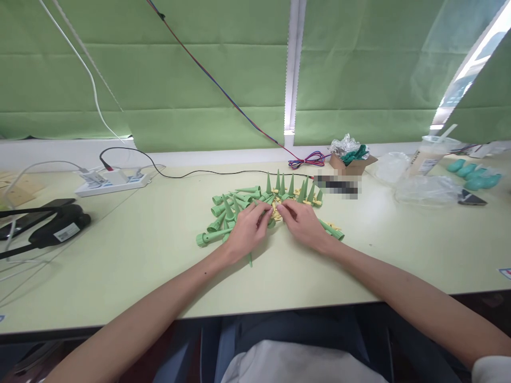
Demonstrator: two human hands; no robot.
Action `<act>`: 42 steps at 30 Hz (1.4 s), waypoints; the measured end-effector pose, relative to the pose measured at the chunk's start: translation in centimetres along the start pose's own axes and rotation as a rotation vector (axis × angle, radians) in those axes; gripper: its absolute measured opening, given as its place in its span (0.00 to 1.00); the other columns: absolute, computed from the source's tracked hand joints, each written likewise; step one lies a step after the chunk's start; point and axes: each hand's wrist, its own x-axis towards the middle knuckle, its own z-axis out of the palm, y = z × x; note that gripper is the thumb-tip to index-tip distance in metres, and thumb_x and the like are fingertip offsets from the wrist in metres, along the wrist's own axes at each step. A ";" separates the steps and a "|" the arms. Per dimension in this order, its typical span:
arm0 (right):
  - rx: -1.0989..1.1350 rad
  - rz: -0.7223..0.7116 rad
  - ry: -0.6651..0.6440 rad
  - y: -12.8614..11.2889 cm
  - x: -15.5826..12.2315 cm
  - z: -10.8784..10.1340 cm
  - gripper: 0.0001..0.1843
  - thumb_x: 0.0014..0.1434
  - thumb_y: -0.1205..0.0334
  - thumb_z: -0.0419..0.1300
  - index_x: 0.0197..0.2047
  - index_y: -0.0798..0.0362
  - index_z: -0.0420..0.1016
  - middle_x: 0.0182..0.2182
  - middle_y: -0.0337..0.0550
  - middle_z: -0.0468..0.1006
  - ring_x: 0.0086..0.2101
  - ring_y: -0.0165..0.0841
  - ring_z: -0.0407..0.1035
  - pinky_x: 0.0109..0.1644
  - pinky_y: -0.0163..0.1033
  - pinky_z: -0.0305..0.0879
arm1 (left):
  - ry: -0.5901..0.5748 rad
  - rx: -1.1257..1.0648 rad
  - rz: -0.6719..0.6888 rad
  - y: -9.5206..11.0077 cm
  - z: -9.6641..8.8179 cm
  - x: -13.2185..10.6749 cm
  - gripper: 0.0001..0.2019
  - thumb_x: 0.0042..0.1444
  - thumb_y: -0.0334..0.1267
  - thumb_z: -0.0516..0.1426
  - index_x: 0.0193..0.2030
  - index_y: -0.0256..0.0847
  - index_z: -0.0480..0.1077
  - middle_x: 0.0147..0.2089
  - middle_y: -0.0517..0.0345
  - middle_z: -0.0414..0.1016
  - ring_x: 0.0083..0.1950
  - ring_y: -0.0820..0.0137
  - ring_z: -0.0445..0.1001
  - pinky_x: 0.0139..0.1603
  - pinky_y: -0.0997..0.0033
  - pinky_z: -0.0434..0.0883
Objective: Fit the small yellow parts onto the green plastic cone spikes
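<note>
My left hand [249,227] is closed in a pinch at the middle of a pile of green plastic cone-shaped spikes [217,235]. Facing it, my right hand [302,219] pinches too, its fingertips a short gap from the left ones. What either hand holds is too small and covered to make out. Small yellow plastic pieces [276,215] lie heaped right between and below the fingertips. Behind the hands, several green cones [282,184] stand upright in a row, some with yellow pieces at their base. Another green cone [331,230] lies beside my right wrist.
At the back left sits a white power strip [114,183], with a black strapped device [59,226] in front. A small cardboard box [351,164], a plastic cup [429,154], teal objects [475,173] and a phone [471,198] are at the right. A thin black cable [215,172] crosses behind the pile.
</note>
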 end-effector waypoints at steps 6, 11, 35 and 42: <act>0.086 -0.039 -0.028 -0.5 -0.1 -0.1 0.09 0.69 0.59 0.51 0.41 0.52 0.70 0.32 0.41 0.75 0.30 0.32 0.68 0.35 0.37 0.61 | 0.001 0.011 -0.009 0.0 0.0 0.1 0.07 0.68 0.33 0.51 0.39 0.40 0.69 0.33 0.60 0.72 0.33 0.72 0.68 0.36 0.72 0.65; 0.098 -0.048 -0.052 -0.3 -0.1 -0.1 0.07 0.69 0.61 0.51 0.42 0.51 0.70 0.33 0.41 0.75 0.31 0.32 0.68 0.36 0.37 0.62 | 0.007 0.017 -0.005 0.0 0.0 0.1 0.07 0.68 0.33 0.51 0.40 0.40 0.69 0.33 0.59 0.72 0.32 0.72 0.68 0.36 0.72 0.65; -0.010 -0.005 -0.063 0.2 0.0 0.0 0.19 0.71 0.56 0.49 0.27 0.50 0.55 0.21 0.34 0.62 0.23 0.29 0.55 0.30 0.37 0.50 | 0.009 0.006 0.021 0.0 0.1 0.0 0.07 0.68 0.33 0.51 0.40 0.40 0.69 0.33 0.59 0.73 0.33 0.72 0.69 0.36 0.72 0.66; -0.026 0.004 -0.072 0.3 0.0 0.1 0.21 0.71 0.55 0.48 0.26 0.50 0.54 0.20 0.34 0.62 0.23 0.30 0.55 0.30 0.38 0.49 | 0.006 0.008 0.011 -0.1 0.1 0.0 0.07 0.68 0.34 0.51 0.40 0.40 0.69 0.33 0.59 0.73 0.33 0.71 0.69 0.37 0.71 0.66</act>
